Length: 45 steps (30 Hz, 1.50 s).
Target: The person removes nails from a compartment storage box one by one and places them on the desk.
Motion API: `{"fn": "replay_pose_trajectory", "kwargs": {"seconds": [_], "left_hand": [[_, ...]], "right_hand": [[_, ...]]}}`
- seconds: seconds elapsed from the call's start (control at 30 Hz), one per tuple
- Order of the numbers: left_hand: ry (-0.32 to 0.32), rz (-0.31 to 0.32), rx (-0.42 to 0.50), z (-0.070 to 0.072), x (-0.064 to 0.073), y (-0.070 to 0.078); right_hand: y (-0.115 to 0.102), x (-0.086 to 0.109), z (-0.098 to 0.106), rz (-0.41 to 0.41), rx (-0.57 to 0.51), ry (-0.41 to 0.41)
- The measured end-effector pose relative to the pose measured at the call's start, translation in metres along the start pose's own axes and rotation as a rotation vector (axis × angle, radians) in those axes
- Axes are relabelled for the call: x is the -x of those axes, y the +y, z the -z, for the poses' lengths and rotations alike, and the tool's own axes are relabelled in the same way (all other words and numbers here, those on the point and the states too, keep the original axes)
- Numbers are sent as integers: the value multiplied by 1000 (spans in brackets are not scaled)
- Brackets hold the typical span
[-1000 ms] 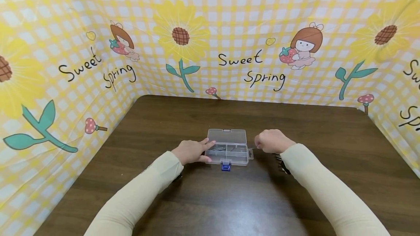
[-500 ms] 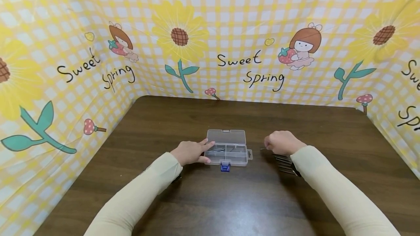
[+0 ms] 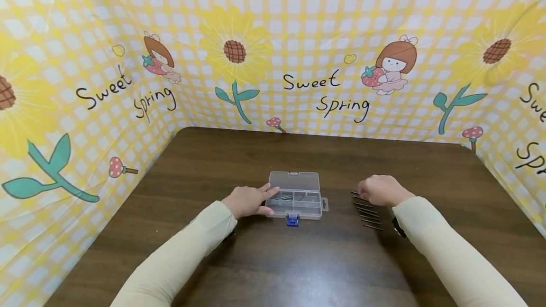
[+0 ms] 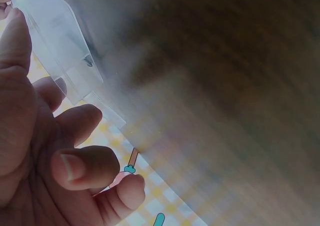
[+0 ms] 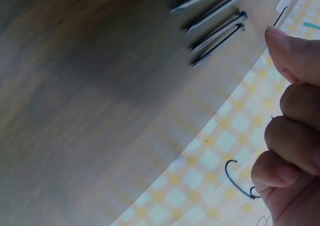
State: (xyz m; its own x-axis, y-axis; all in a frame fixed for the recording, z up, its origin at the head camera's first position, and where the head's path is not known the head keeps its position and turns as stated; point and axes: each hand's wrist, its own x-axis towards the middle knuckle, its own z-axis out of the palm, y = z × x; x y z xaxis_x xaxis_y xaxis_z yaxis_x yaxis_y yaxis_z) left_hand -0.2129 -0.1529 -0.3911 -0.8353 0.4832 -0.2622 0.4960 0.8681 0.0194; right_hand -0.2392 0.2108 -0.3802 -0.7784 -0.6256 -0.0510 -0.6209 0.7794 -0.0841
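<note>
A clear plastic compartment box (image 3: 307,210), its lid (image 3: 294,181) raised and its latch blue, sits mid-table in the head view. Several nails (image 3: 281,198) lie in its rear left compartment. My left hand (image 3: 248,200) rests on the box's left end, thumb toward the front and straight fingers spread toward the lid. To the right, my right hand (image 3: 382,190) pinches a nail (image 5: 281,16) between thumb and forefinger, low over the table. Just in front of that hand, several more nails (image 3: 370,217) form a neat row, roughly parallel, heads all at one end in the right wrist view.
The brown wooden table (image 3: 222,150) carries the box and the nails. A yellow checked cloth (image 3: 298,51) with flower and girl prints hangs as a backdrop behind and at both sides. A clear hanging tab (image 3: 325,204) juts from the box's right side.
My right hand has moved right, away from the box, carrying the nail to the far end of the row and uncovering the row. The left hand has stayed on the box.
</note>
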Motion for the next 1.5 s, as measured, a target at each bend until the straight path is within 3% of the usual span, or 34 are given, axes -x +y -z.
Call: {"fn": "replay_pose_trajectory", "kwargs": {"seconds": [0.33, 1.07, 1.5], "left_hand": [[-1, 10, 2, 0, 2, 0], [-1, 17, 22, 2, 5, 2], [-5, 16, 19, 2, 4, 2]], "right_hand": [[12, 8, 3, -51, -6, 1], [40, 48, -2, -112, -34, -18], [47, 46, -5, -130, -31, -1]]}}
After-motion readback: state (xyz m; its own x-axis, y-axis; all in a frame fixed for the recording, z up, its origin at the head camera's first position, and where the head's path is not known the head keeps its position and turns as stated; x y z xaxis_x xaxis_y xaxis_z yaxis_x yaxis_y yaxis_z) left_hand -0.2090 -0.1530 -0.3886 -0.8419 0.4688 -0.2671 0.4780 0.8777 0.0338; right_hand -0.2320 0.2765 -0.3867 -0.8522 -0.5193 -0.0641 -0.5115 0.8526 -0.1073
